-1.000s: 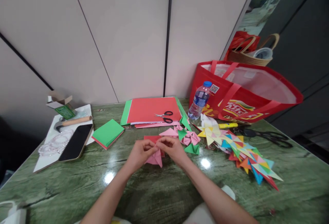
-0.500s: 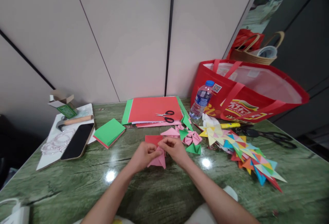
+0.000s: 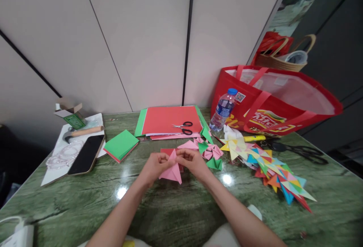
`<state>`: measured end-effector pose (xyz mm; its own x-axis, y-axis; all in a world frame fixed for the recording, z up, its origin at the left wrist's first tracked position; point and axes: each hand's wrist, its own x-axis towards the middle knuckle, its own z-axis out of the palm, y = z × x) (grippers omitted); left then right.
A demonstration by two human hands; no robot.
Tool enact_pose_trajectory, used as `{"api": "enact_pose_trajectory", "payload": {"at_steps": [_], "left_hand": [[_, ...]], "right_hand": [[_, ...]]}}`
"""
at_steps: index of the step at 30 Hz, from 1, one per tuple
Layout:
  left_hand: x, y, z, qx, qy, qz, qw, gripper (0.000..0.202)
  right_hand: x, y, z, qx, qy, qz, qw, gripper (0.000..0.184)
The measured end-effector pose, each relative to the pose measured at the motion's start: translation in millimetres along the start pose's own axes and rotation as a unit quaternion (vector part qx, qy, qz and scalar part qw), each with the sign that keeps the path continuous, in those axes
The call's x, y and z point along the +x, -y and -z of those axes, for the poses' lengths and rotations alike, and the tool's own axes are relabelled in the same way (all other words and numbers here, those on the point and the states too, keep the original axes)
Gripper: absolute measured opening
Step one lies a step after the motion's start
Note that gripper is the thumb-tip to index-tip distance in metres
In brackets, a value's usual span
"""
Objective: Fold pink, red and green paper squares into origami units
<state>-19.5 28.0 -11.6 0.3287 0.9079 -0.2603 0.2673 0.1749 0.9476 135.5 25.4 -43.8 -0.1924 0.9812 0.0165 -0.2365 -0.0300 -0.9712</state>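
Observation:
Between my two hands is a folded piece of pink paper (image 3: 172, 173), its pointed top pinched by fingers from both sides. My left hand (image 3: 154, 165) grips its left side with thumb and bent fingers. At the upper right, my right hand (image 3: 193, 161) pinches the same paper near its tip. Behind the hands, a red paper square (image 3: 166, 151) lies on the table, partly covered. Just right of my right hand lie several folded pink pieces (image 3: 214, 151) and a green folded piece (image 3: 214, 163).
Paper sheets (image 3: 167, 118) with small scissors (image 3: 185, 129) lie behind. A green-topped paper stack (image 3: 121, 144), phone (image 3: 86, 154) and hammer (image 3: 82, 132) are left. A bottle (image 3: 224, 111), red bag (image 3: 255, 99), colourful origami chain (image 3: 278, 171) and black scissors (image 3: 300, 151) are right.
The pink paper has turned and its pointed top now stands up between the fingers. My left hand has shifted slightly left and up.

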Motion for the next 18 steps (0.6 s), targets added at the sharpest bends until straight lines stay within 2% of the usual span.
{"api": "enact_pose_trajectory", "payload": {"at_steps": [4, 9, 14, 18], "left_hand": [[1, 1, 1.5, -0.020, 0.010, 0.008, 1.000, 0.032], [0, -2, 1.1, -0.044, 0.006, 0.014, 0.999, 0.031], [-2, -7, 7.8, -0.110, 0.000, 0.002, 0.994, 0.031], [-1, -7, 13.9, -0.126, 0.000, 0.005, 0.992, 0.030]], "right_hand": [[0, -2, -1, 0.020, -0.025, 0.012, 0.999, 0.022], [1, -1, -4, -0.017, -0.036, 0.049, 0.998, 0.020], [-1, 3, -1, -0.076, 0.005, 0.088, 0.993, 0.010], [-3, 3, 2, -0.151, 0.029, 0.102, 0.983, 0.011]]}}
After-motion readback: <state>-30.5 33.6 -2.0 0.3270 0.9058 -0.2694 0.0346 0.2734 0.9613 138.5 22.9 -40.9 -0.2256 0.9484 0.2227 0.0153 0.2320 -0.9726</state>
